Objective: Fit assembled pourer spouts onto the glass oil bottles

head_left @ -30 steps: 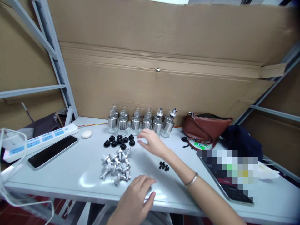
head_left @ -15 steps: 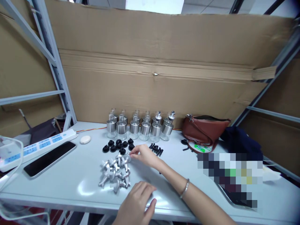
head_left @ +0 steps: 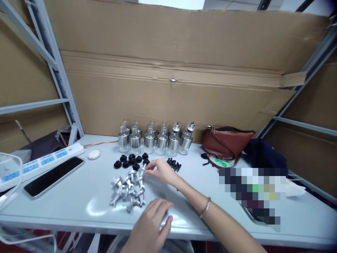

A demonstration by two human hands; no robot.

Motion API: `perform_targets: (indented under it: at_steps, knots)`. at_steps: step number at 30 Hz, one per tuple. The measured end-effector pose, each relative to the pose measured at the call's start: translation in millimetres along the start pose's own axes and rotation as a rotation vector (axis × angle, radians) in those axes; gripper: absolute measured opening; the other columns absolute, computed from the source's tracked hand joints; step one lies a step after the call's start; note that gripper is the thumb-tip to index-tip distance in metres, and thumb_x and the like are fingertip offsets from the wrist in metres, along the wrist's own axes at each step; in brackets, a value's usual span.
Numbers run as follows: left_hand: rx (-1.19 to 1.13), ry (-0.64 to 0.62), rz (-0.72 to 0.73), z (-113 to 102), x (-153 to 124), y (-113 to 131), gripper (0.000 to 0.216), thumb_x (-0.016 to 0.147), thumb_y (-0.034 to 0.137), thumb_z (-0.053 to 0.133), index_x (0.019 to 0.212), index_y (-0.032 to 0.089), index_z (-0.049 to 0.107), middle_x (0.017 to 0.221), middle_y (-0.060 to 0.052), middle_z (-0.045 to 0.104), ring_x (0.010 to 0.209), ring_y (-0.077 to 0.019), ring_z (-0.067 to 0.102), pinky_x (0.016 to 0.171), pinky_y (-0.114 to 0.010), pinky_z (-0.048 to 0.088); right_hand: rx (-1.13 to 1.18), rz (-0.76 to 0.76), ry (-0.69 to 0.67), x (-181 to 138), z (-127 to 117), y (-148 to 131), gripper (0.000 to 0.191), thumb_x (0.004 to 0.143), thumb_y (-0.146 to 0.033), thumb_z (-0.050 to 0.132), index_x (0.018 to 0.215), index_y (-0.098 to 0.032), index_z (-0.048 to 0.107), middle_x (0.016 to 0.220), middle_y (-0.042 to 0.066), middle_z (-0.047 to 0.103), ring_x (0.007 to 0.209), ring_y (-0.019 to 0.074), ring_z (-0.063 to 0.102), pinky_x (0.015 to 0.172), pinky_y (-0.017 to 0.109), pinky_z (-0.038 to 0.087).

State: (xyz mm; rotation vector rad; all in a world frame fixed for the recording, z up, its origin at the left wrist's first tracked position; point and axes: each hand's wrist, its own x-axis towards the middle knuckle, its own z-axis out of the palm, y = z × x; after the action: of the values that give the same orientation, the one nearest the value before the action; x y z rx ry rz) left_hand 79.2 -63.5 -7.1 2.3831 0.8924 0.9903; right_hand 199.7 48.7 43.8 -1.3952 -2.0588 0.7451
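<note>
My right hand (head_left: 161,171) reaches to the top right of a pile of silver pour spouts (head_left: 128,192). Its thumb and fingertips are closed on one silver pour spout (head_left: 142,170) at the pile's edge, which stands tilted. Just behind it lie several black ribbed stoppers (head_left: 125,163). Small black tubes (head_left: 173,164) rest to the right of that hand, partly hidden by it. My left hand (head_left: 151,225) hovers near the table's front edge, fingers loosely stretched and thumb apart, holding nothing.
Glass bottles with metal sleeves (head_left: 149,141) stand in rows at the back; two carry spouts. A brown bag (head_left: 226,142) and dark cloth (head_left: 265,156) lie right. A phone (head_left: 54,176), power strip (head_left: 43,161) and white round object (head_left: 94,155) lie left. Cardboard (head_left: 168,102) walls the back.
The spout at my right fingertips has tipped more upright. The view has shifted slightly, so everything sits a little higher and further left. My left hand has hardly moved.
</note>
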Motion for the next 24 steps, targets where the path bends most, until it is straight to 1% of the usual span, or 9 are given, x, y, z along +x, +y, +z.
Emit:
perform_targets:
  at_steps: [2, 4, 6, 8, 11, 14, 17, 21, 24]
  knots:
    - [-0.074, 0.108, -0.050, 3.7, -1.5, -1.9, 0.023, 0.088, 0.013, 0.045, 0.108, 0.021, 0.050, 0.101, -0.008, 0.065, 0.095, -0.0206, 0.065, 0.082, -0.033, 0.055, -0.047, -0.023, 0.069, -13.4, -12.6, -9.3, 0.007, 0.074, -0.016, 0.071, 0.079, -0.016, 0.076, 0.080, 0.006, 0.074, 0.074, 0.0202, 0.066, 0.072, 0.029, 0.047]
    - [-0.191, 0.284, -0.111, 9.5, -3.4, -4.6, 0.020, 0.089, 0.016, 0.046, 0.108, 0.023, 0.044, 0.103, -0.007, 0.060, 0.093, -0.0183, 0.064, 0.081, -0.032, 0.056, -0.121, -0.105, 0.175, -36.3, -23.8, -20.5, 0.006, 0.075, -0.015, 0.071, 0.077, -0.018, 0.074, 0.080, 0.005, 0.074, 0.073, 0.0203, 0.066, 0.073, 0.032, 0.048]
    - [-0.349, 0.445, -0.184, 14.2, -5.4, -6.6, 0.019, 0.091, 0.020, 0.046, 0.109, 0.024, 0.039, 0.109, -0.007, 0.055, 0.091, -0.0157, 0.064, 0.079, -0.031, 0.056, -0.093, -0.167, 0.284, -65.5, -28.9, -30.6, 0.008, 0.078, -0.015, 0.069, 0.082, -0.021, 0.073, 0.080, 0.003, 0.073, 0.073, 0.0193, 0.067, 0.072, 0.031, 0.049]
    - [-0.484, 0.505, -0.263, 15.0, -6.6, -7.2, 0.025, 0.093, 0.025, 0.045, 0.116, 0.024, 0.035, 0.117, -0.009, 0.051, 0.094, -0.0149, 0.064, 0.081, -0.031, 0.056, -0.008, -0.200, 0.369, -94.0, -25.7, -36.1, 0.008, 0.079, -0.018, 0.068, 0.083, -0.023, 0.073, 0.079, 0.002, 0.073, 0.074, 0.0188, 0.068, 0.071, 0.030, 0.050]
    - [-0.521, 0.389, -0.329, 8.5, -6.5, -6.6, 0.036, 0.093, 0.030, 0.047, 0.127, 0.024, 0.035, 0.125, -0.011, 0.052, 0.105, -0.0183, 0.062, 0.089, -0.035, 0.054, 0.180, -0.182, 0.491, -122.6, -9.1, -31.2, 0.009, 0.079, -0.018, 0.069, 0.083, -0.025, 0.073, 0.081, 0.002, 0.073, 0.075, 0.0179, 0.069, 0.070, 0.028, 0.052]
    - [-0.437, 0.274, -0.290, 0.5, -4.9, -5.4, 0.027, 0.094, 0.028, 0.044, 0.119, 0.021, 0.049, 0.118, -0.010, 0.060, 0.105, -0.0203, 0.062, 0.091, -0.037, 0.052, 0.315, -0.165, 0.516, -131.4, 9.9, -15.2, 0.011, 0.078, -0.016, 0.069, 0.082, -0.025, 0.074, 0.082, 0.002, 0.074, 0.076, 0.0178, 0.069, 0.070, 0.028, 0.053]
    - [-0.349, 0.272, -0.226, -2.6, -4.3, -3.2, 0.026, 0.092, 0.024, 0.046, 0.118, 0.021, 0.053, 0.115, -0.009, 0.061, 0.102, -0.0201, 0.062, 0.090, -0.035, 0.053, 0.349, -0.154, 0.560, -131.3, 22.8, -1.5, 0.012, 0.077, -0.015, 0.068, 0.080, -0.025, 0.074, 0.080, 0.003, 0.073, 0.076, 0.0181, 0.068, 0.070, 0.029, 0.053]
    - [-0.267, 0.278, -0.114, -1.5, -5.7, -0.5, 0.038, 0.089, 0.022, 0.055, 0.126, 0.024, 0.048, 0.117, -0.007, 0.060, 0.100, -0.0179, 0.063, 0.088, -0.031, 0.053, 0.268, -0.150, 0.630, -131.7, 31.1, 3.8, 0.014, 0.080, -0.014, 0.064, 0.083, -0.024, 0.072, 0.082, 0.003, 0.072, 0.078, 0.0187, 0.066, 0.073, 0.031, 0.052]
    - [-0.208, 0.294, -0.080, -0.9, -6.4, -0.9, 0.028, 0.091, 0.021, 0.053, 0.118, 0.026, 0.052, 0.109, -0.004, 0.062, 0.099, -0.0167, 0.062, 0.088, -0.029, 0.053, 0.184, -0.174, 0.596, -134.0, 27.5, 9.4, 0.014, 0.083, -0.017, 0.062, 0.088, -0.024, 0.072, 0.086, 0.004, 0.071, 0.082, 0.0189, 0.065, 0.075, 0.031, 0.051]
